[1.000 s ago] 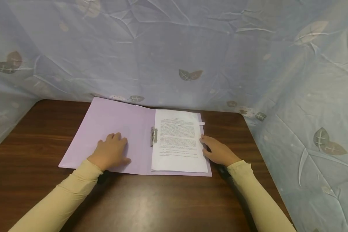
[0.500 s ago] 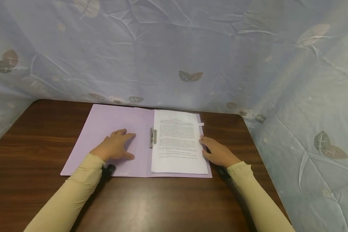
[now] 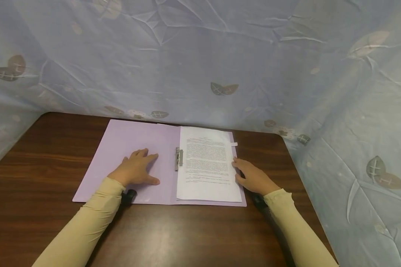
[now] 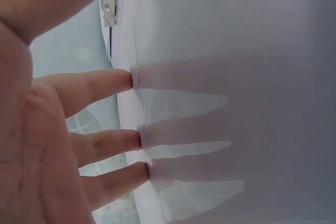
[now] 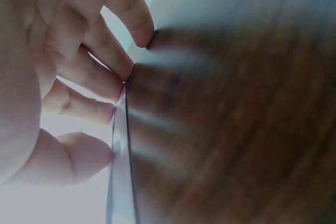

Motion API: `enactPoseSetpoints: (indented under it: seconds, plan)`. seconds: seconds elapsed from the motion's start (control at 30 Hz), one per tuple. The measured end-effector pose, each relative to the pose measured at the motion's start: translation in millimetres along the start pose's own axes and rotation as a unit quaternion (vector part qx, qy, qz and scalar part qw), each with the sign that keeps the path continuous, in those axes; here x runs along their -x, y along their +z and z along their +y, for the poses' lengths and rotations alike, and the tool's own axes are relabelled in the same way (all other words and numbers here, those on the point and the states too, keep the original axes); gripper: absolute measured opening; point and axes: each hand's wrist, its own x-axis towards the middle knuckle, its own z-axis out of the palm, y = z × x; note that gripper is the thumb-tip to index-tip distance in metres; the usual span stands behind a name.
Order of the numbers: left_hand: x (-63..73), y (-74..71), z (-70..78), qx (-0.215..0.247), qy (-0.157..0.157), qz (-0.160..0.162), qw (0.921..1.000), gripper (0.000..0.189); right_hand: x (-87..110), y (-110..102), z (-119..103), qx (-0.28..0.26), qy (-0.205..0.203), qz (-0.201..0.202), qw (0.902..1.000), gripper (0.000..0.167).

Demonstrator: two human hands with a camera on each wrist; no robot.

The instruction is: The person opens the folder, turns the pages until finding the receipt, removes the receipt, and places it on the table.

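A lilac file folder (image 3: 120, 139) lies spread out on the dark wooden table, with a metal clip (image 3: 177, 159) near its spine. On its right half rests a stack of printed paper sheets (image 3: 207, 187). My left hand (image 3: 135, 171) is on the left cover, fingers spread; in the left wrist view its fingertips (image 4: 137, 139) touch the glossy cover. At the folder's right edge is my right hand (image 3: 254, 178), its fingertips along the sheets' side. The right wrist view shows its thumb (image 5: 92, 156) against the folder's edge and other fingertips reaching the tabletop.
A small white tab (image 3: 234, 144) sticks out at the folder's right side. Leaf-patterned fabric (image 3: 187, 55) hangs behind the table (image 3: 173, 237) and along its right side. Dark straps (image 3: 128, 196) show under both wrists.
The left cover, slightly raised at its outer side earlier, now lies flatter. My left hand has shifted a little right and its fingers have spread. The right hand stays at the folder's edge.
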Motion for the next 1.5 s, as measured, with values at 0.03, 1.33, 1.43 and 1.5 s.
enactPoseSetpoints:
  seconds: [0.03, 1.33, 1.43, 1.5]
  plan:
    - [0.0, -0.2, -0.1, -0.001, -0.001, 0.000, 1.0000, 0.100, -0.3, 0, 0, -0.001, -0.001, 0.001, 1.0000, 0.059]
    - [3.6, 1.4, 3.0, -0.016, -0.005, 0.001, 0.9999, 0.098, -127.3, -29, 9, -0.015, 0.099, 0.009, 0.9949, 0.059]
    - [3.9, 1.0, 3.7, -0.015, -0.005, 0.002, 0.9999, 0.097, -130.8, -26, 8, -0.006, 0.105, 0.013, 0.9944, 0.065]
    - [4.5, 0.3, 4.2, -0.013, -0.007, 0.001, 0.9999, 0.097, -132.4, -25, 6, 0.004, 0.107, 0.014, 0.9942, 0.068]
